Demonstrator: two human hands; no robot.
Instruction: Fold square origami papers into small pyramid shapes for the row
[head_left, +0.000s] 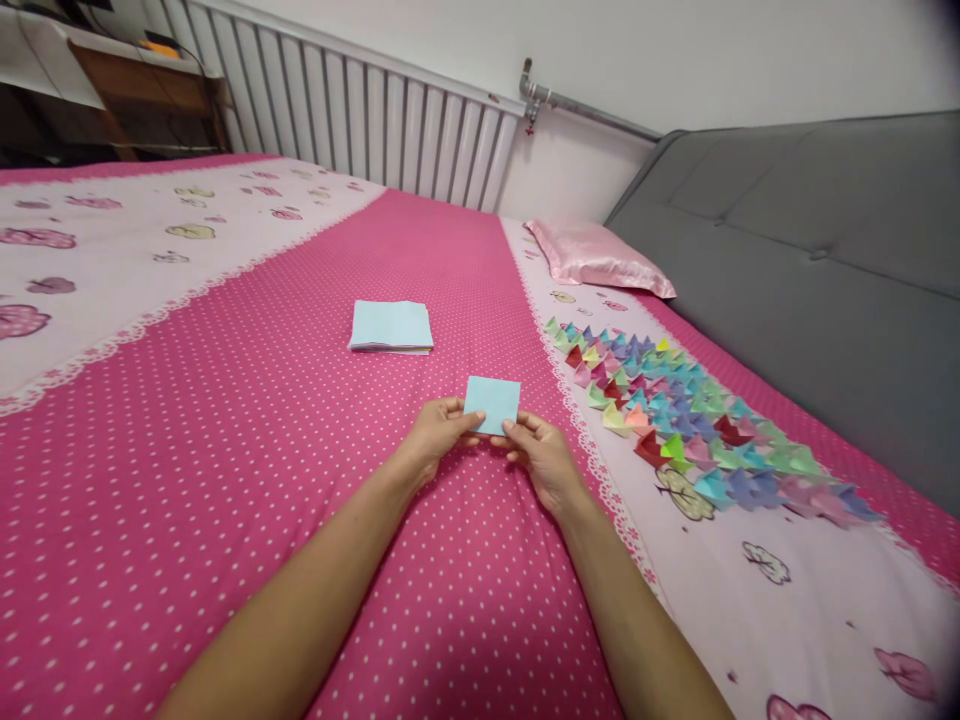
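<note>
Between my two hands is a light blue square of paper point(493, 402), held just above the bed. My left hand point(441, 434) pinches its lower left corner, thumb on top and fingers behind. At the lower right corner, my right hand point(541, 452) grips it the same way. Beyond and to the left lies a stack of paper sheets point(391, 325) with a light blue sheet uppermost. Off to the right, many small folded paper boats point(660, 400) in several colours stand in close rows on the bedspread.
A pink polka-dot bedspread point(225, 480) with pale printed bands covers the bed. A pink pillow point(596, 255) rests against the grey padded headboard point(810, 230). Along the wall run a white radiator point(360, 110) and a pipe point(592, 110). A wooden desk point(142, 85) stands at the far left.
</note>
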